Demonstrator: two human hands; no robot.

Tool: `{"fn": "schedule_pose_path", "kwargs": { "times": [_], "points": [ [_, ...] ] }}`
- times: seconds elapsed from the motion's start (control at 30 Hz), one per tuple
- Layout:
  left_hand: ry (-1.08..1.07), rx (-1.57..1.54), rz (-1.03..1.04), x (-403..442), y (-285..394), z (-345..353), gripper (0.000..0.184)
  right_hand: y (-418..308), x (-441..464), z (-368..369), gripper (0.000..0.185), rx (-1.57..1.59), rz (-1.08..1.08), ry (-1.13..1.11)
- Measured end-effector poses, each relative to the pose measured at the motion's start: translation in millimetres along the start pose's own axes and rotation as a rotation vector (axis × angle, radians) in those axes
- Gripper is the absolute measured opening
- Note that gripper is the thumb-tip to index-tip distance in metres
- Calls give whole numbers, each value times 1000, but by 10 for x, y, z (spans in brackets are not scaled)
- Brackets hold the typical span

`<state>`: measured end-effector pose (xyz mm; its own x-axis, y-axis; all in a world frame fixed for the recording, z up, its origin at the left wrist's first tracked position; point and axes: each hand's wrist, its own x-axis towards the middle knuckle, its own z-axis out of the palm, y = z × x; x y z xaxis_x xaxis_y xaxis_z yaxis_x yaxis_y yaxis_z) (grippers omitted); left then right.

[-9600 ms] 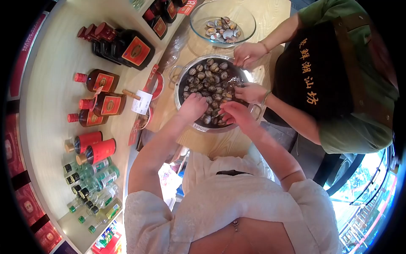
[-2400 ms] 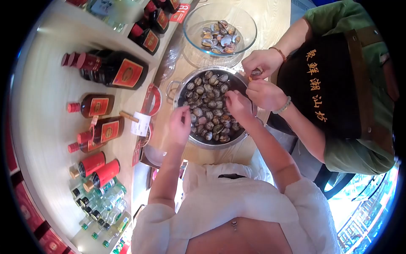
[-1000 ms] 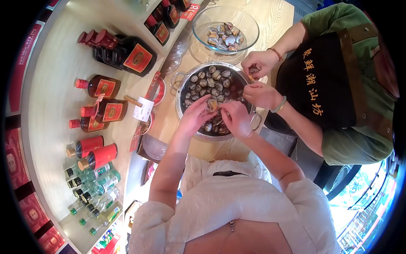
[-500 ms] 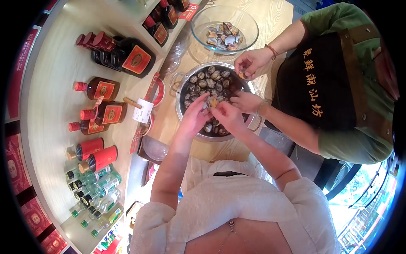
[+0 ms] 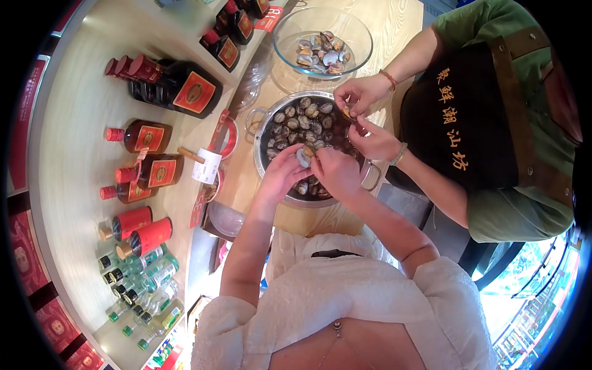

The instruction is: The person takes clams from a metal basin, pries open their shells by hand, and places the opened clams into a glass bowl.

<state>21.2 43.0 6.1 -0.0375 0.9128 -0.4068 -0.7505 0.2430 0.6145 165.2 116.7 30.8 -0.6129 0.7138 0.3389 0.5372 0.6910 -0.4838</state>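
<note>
My left hand is closed on an opened clam, its pale inner shell and a bit of orange flesh showing. From the other side, the curled fingers of my right hand grip the same clam by its edge. Both hands are above a metal pot with two side handles. In it lie many closed, ridged, dark-and-cream clams in dark liquid. Behind the pot stands a clear glass bowl with opened clams in it.
At the right a co-worker in a dark apron holds another clam over the pot's edge. Shelves at the left carry liquor bottles and red cans. A white paper slip sticks out beside the wooden counter.
My right hand has turned over, and the clam's pale inner shell now shows more. The co-worker's second hand has come up from the pot to the clam in the other hand.
</note>
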Motion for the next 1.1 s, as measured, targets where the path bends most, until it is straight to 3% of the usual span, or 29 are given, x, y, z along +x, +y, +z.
{"fn": "schedule_pose_path", "kwargs": {
  "times": [0.3, 0.4, 0.53, 0.7, 0.77, 0.87, 0.97, 1.07, 1.1],
  "points": [
    [-50, 106, 10, 150, 148, 29, 40, 93, 89, -81, 14, 0, -43, 45],
    [48, 126, 37, 235, 292, 55, 39, 106, 43, -102, 16, 140, 127, 32],
    [58, 223, 104, 601, 760, 278, 38, 158, -32, -150, 16, 149, 124, 48],
    [42, 556, 102, 1527, 1198, 599, 41, 232, -319, -111, 13, 126, 225, -149],
    [49, 639, 170, 1920, 1202, 710, 41, 234, -303, -184, 15, 220, 352, -373],
    [104, 772, 82, 2638, 1051, 748, 40, 323, -398, -78, 16, 225, 338, -257],
    [149, 783, 25, 3110, 890, 763, 36, 355, -277, -191, 16, 218, 380, -284],
    [140, 992, -6, 3488, 692, 689, 6, 510, -336, -112, 16, 215, 370, -251],
    [137, 989, -18, 3500, 678, 721, 6, 525, -328, -110, 15, 215, 370, -227]
  ]
}}
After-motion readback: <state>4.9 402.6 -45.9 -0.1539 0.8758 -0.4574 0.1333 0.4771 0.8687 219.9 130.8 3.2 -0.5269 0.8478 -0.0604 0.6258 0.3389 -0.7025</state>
